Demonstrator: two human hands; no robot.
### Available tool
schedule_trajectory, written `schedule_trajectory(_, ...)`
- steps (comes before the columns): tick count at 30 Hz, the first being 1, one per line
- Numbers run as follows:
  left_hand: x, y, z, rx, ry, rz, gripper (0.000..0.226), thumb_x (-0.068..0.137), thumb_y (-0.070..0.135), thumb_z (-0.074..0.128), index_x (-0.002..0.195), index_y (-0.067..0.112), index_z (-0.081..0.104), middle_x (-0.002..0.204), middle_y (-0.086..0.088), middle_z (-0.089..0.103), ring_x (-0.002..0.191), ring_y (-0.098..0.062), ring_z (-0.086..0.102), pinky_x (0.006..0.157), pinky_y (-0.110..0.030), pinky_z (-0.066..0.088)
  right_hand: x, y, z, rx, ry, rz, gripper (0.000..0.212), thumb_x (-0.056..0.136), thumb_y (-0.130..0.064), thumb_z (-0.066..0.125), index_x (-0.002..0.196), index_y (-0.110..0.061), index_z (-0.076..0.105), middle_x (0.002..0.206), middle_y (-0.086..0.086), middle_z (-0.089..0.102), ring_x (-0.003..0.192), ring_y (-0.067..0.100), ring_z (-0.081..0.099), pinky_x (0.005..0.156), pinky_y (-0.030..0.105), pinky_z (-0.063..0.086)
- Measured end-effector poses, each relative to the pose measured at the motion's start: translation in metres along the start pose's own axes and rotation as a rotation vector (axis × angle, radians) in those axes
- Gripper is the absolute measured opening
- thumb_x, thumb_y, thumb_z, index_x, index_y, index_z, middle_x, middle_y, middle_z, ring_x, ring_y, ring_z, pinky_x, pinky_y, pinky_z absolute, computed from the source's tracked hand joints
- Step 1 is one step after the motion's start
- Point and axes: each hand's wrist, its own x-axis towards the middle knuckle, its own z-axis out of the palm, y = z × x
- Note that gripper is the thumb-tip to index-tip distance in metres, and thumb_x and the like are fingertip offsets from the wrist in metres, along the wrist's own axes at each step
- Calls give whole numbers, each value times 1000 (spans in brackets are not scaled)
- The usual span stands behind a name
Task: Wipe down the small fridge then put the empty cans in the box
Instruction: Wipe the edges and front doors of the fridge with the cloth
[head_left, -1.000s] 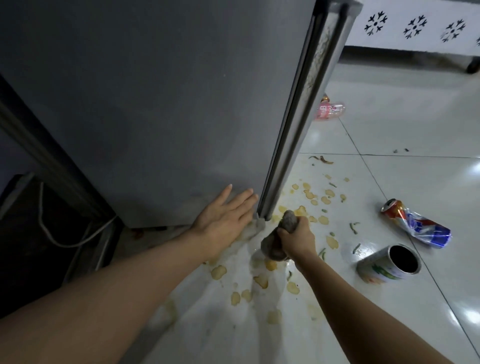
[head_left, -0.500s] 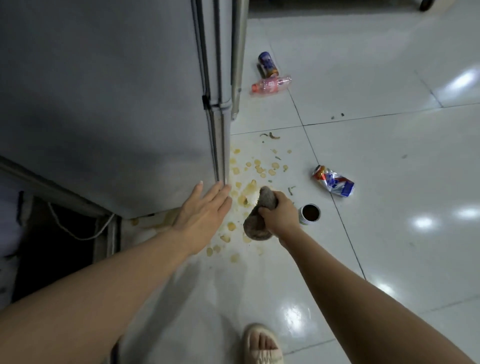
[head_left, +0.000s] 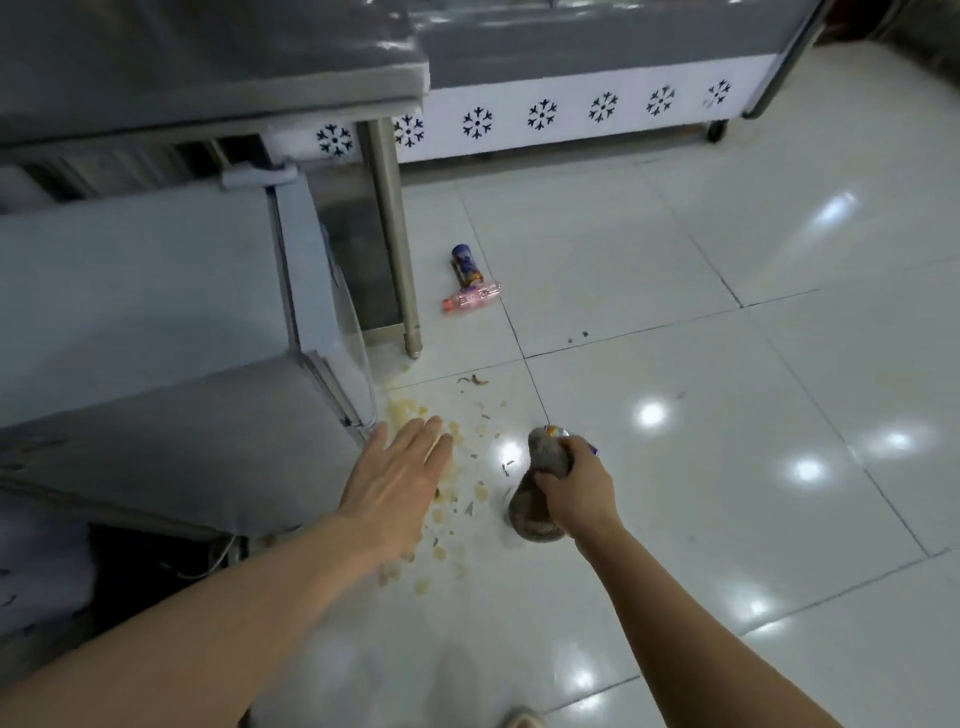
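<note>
Right hand gripping cloth, crushed can just past knuckles at 12 o'clock, long axis toward 4; left hand flat, empty, farther.

Small fridge at left on the tiled floor, tucked partly beneath a counter whose leg stands just right of the fridge's far corner. Behind both, along the far wall, a long chest freezer. Beyond the leg, a can lying on the floor, with a bottle lying just before it. Spill of scraps scattered on the floor off the fridge's near corner. Left hand spread above the spill beside that corner; right hand just right of it, clutching a cloth, another can partly hidden behind cloth and fingers.
</note>
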Motion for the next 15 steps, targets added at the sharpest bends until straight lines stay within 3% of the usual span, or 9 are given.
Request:
schedule_trajectory(3,5,10,-50,-53,36,-83,87,84,9,59,150,15,3,159,-6,-1,146,-23,4,118,-44,10,-3,-19,-47,6,-14,-42,39,86,-5,55,124,-15,50,118,9,58,95,20,53,82,31,46)
schedule_trajectory(15,48,34,-149,-389,123,-313,74,88,18,55,149,20,13,157,0,17,143,-19,19,116,-41,17,30,-96,-158,-85,-75,-159,38,84,-4,53,120,-15,53,113,7,61,98,22,55,83,31,47)
